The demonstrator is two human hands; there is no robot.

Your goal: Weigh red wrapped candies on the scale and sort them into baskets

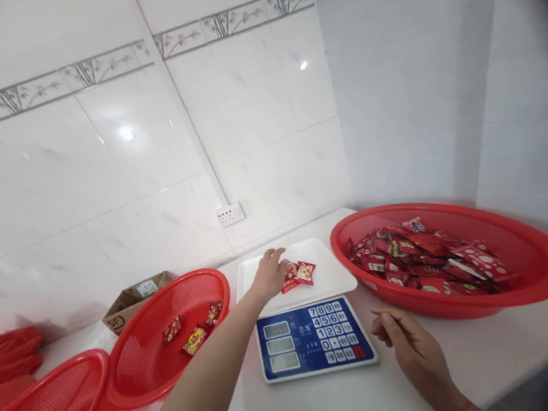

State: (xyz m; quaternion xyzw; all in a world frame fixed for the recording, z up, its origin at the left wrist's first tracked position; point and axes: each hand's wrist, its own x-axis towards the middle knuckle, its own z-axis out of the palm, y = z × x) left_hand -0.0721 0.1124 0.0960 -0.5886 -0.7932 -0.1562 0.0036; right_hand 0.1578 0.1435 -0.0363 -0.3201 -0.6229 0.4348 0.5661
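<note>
My left hand (pixel 271 272) is over the white weighing tray (pixel 324 255), its fingers curved beside a few red snack packets (pixel 305 272). Whether its fingertips touch a packet is hard to make out. The blue scale panel (pixel 314 337) with keys and three displays lies in front of the tray. To the right of the panel, my right hand (pixel 408 341) hovers above the white table with its fingers curled together; nothing shows in it. A large red basket (pixel 436 303) full of red packets (pixel 422 256) stands at the right.
A red basket (pixel 135 345) at the left holds several packets (pixel 194 340). Another red basket (pixel 46 404) stands nearer, at the far left. Behind them are a cardboard box (pixel 136 299) and red mesh fabric (pixel 9 356). The tiled wall (pixel 153 145) has a socket (pixel 230 214).
</note>
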